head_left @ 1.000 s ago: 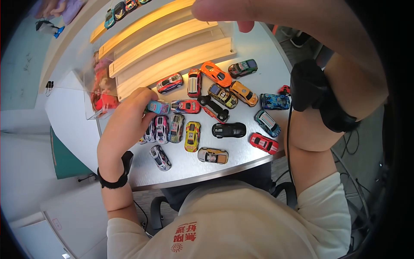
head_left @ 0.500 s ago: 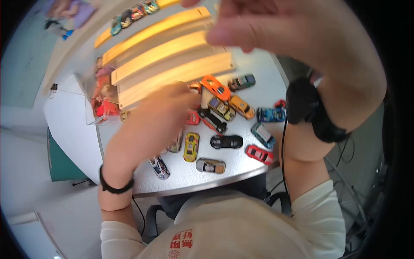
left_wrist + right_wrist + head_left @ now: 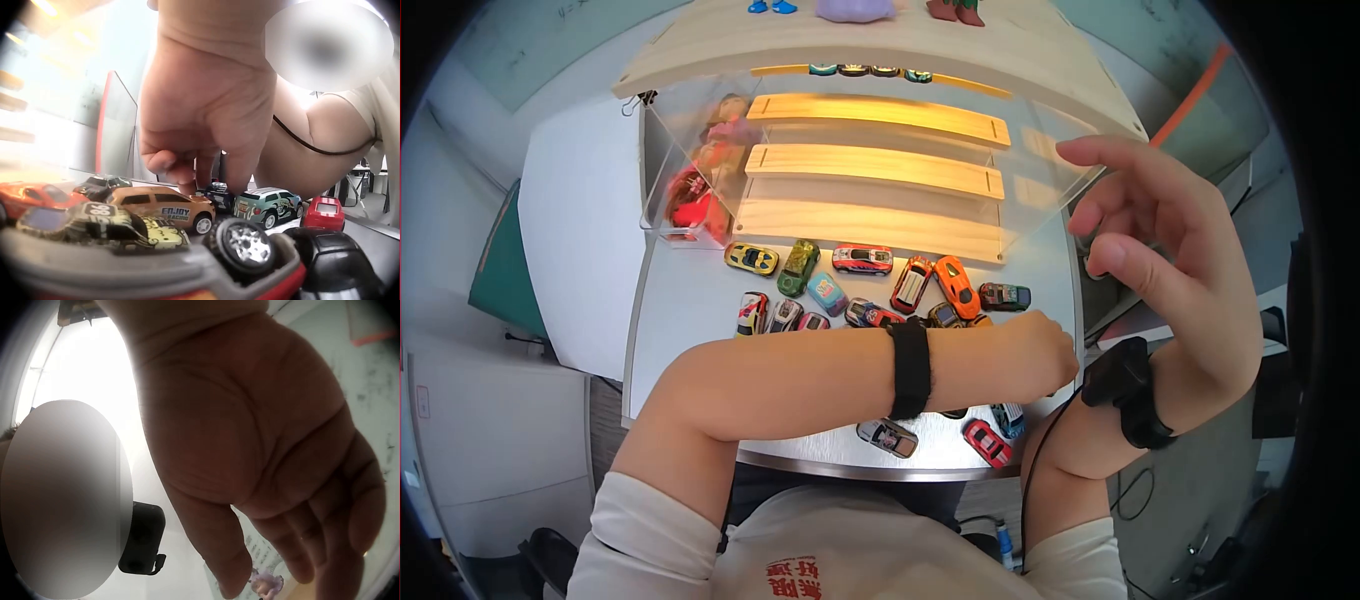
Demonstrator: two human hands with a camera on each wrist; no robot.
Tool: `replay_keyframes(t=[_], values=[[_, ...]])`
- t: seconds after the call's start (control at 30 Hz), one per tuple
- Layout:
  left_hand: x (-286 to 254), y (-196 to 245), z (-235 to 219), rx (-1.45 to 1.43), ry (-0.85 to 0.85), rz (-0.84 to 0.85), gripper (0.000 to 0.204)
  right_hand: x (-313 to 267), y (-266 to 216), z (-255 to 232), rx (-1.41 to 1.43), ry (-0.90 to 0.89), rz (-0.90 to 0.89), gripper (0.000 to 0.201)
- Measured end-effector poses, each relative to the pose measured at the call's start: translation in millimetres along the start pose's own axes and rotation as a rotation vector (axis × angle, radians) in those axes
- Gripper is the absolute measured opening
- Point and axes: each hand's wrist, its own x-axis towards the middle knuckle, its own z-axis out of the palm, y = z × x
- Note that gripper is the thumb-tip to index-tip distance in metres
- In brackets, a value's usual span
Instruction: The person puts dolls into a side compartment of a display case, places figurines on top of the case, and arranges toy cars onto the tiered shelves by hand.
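Note:
My left hand (image 3: 1040, 352) reaches across to the right side of the table, its forearm over many toy cars. In the left wrist view, thumb and fingers (image 3: 187, 184) come down around a dark blue toy car (image 3: 219, 195) and grip it; the head view hides this car. Beside it stand a teal car with a striped roof (image 3: 269, 205) and a tan "ENJOY" car (image 3: 165, 206). My right hand (image 3: 1175, 240) is raised at the right, above the table's edge, fingers loosely bent and nothing in them.
Behind the cars, a clear case holds wooden shelves (image 3: 875, 172); small cars (image 3: 870, 71) stand on the top one. A clear box of red items (image 3: 698, 215) is at the left. An orange car (image 3: 956, 287) and a red car (image 3: 987, 443) lie on the table (image 3: 690, 310).
My left hand has swung from the left cars to the far right. A light blue car it held now lies among the others. The view has turned and the right hand sits lower.

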Motion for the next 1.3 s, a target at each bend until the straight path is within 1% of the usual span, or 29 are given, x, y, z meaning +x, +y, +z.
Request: replay_keyframes(t=[0.03, 0.1, 0.2, 0.23, 0.3, 0.33, 0.4, 0.43, 0.5, 0.53, 0.6, 0.63, 0.7, 0.73, 0.8, 0.87, 0.93, 1.07, 1.17, 1.23, 1.3], values=[[0, 2, -1, 0.007, 0.001, -0.001, 0.010, 1, 0, 0, 0.000, -0.006, -0.010, 0.057], [-2, 6, -3, 0.027, -0.089, -0.019, 0.025, 1, 1, -2, -0.004, -0.009, -0.009, 0.056], [-2, 14, -13, 0.027, -0.147, -0.044, 0.023, 1, 2, -3, 0.002, -0.019, 0.003, 0.055], [-1, 17, -21, 0.028, -0.151, -0.044, 0.023, 1, 2, -3, 0.010, -0.021, 0.007, 0.055], [-2, 18, -40, 0.019, -0.177, -0.112, 0.027, 0, 1, -4, 0.006, -0.018, 0.003, 0.054], [-5, 15, -48, 0.020, -0.181, -0.111, 0.027, -1, 1, -4, -0.001, -0.020, 0.002, 0.054], [-15, 7, -67, -0.136, -0.147, -0.210, 0.025, -2, 1, -4, 0.010, -0.009, -0.002, 0.054], [-20, 6, -81, -0.140, -0.151, -0.206, 0.025, -3, 2, -4, 0.018, -0.001, -0.004, 0.054], [-32, 5, -115, -0.304, -0.291, -0.422, 0.030, -4, 4, -5, 0.017, 0.003, -0.011, 0.054], [-43, -1, -119, -0.306, -0.295, -0.419, 0.030, -4, 5, -5, 0.015, -0.003, -0.020, 0.053], [-65, -16, -124, -0.424, -0.137, -0.364, 0.037, -4, 7, -6, 0.020, -0.005, -0.030, 0.053], [-74, -19, -132, -0.430, -0.143, -0.365, 0.037, -4, 7, -6, 0.022, -0.013, -0.041, 0.053], [-90, -24, -147, -0.503, -0.069, -0.553, 0.040, -5, 8, -5, 0.028, -0.010, -0.039, 0.053], [-97, -27, -154, -0.504, -0.073, -0.552, 0.040, -5, 8, -5, 0.023, -0.006, -0.050, 0.052], [-108, -33, -165, -0.420, -0.063, -0.617, 0.037, -4, 9, -4, 0.020, -0.005, -0.053, 0.052], [-114, -35, -170, -0.389, -0.063, -0.616, 0.035, -3, 9, -2, 0.013, -0.006, -0.059, 0.052], [-117, -35, -174, -0.367, -0.138, -0.677, 0.035, -3, 11, 0, 0.040, 0.004, -0.067, 0.052], [-120, -35, -172, -0.364, -0.172, -0.684, 0.036, -2, 9, 0, 0.010, 0.000, -0.065, 0.052], [-122, -39, -170, -0.440, -0.175, -0.699, 0.037, -2, 9, -1, 0.018, -0.005, -0.051, 0.052], [-125, -43, -166, -0.526, -0.126, -0.652, 0.037, -1, 9, -1, 0.014, -0.004, -0.053, 0.052], [-126, -45, -164, -0.557, -0.124, -0.640, 0.037, -1, 9, -1, 0.016, -0.006, -0.054, 0.052]])
